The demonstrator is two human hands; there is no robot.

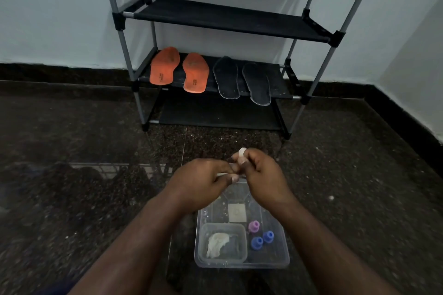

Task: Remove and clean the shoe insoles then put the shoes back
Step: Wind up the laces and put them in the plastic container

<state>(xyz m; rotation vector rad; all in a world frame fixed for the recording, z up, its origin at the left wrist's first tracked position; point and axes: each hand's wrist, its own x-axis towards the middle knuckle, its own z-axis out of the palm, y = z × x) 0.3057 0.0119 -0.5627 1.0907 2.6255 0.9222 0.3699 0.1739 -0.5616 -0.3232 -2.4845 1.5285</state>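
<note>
Your hands pinch a small white thing together over the tray; insoles air at twelve o'clock.

orange insoles, black insoles

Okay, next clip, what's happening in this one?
A person holds both hands over a clear plastic bin on the dark floor. The right hand pinches a small white object; what it is, I can't tell. The left hand meets it fingertip to fingertip. Two orange insoles and two black insoles lie on the shoe rack. No shoes are in view.
</note>
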